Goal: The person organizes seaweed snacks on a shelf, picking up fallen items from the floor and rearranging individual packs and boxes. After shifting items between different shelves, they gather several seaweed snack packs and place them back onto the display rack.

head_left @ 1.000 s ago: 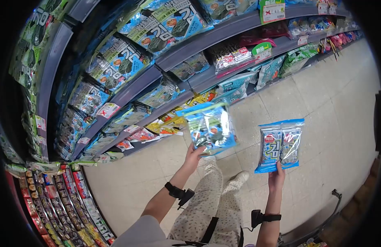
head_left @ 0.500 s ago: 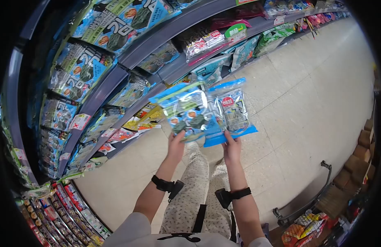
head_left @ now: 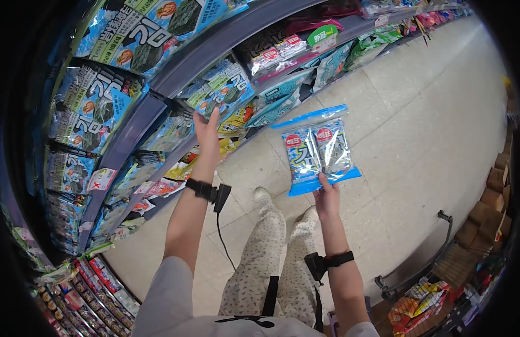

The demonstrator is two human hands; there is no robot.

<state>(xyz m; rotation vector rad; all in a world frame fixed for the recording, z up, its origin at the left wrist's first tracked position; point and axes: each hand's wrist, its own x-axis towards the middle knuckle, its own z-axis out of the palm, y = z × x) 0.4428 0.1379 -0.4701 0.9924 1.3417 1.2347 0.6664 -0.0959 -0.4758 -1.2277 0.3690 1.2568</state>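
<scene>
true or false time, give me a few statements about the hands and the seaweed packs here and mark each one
1. The right hand holds a blue twin pack by its lower edge. True.
2. The left hand hangs beside the leg. False: it is raised to a seaweed pack at the shelf.
3. Each wrist wears a black strap. True.
4. The blue twin pack lies on the floor. False: it is held up above the floor.

Two hands, two held seaweed packs
</scene>
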